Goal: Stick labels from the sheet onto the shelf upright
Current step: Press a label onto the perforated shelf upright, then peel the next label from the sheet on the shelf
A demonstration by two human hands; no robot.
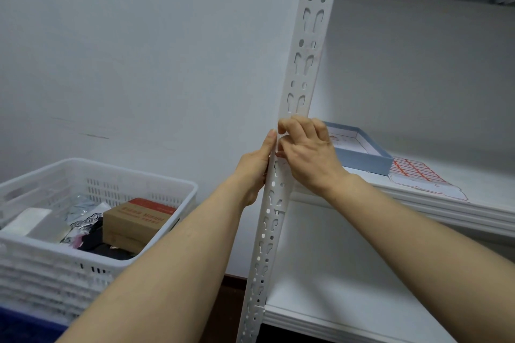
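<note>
A person's left hand (255, 167) lies flat against the side of the white shelf upright (302, 64), while the right hand (309, 153) curls its fingers (292, 127) over the front. The label sheet (415, 172) lies on the shelf (473, 203) beside a blue box (370, 160).

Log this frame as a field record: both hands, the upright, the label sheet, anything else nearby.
left hand: straight fingers flat against the left edge of the shelf upright
right hand: fingers bent over the upright's front face; any label under them is hidden
label sheet: flat on the shelf board, right of the blue box
blue box: open, on the same board, behind the right hand
white basket: left of the upright, holds a brown carton
</note>
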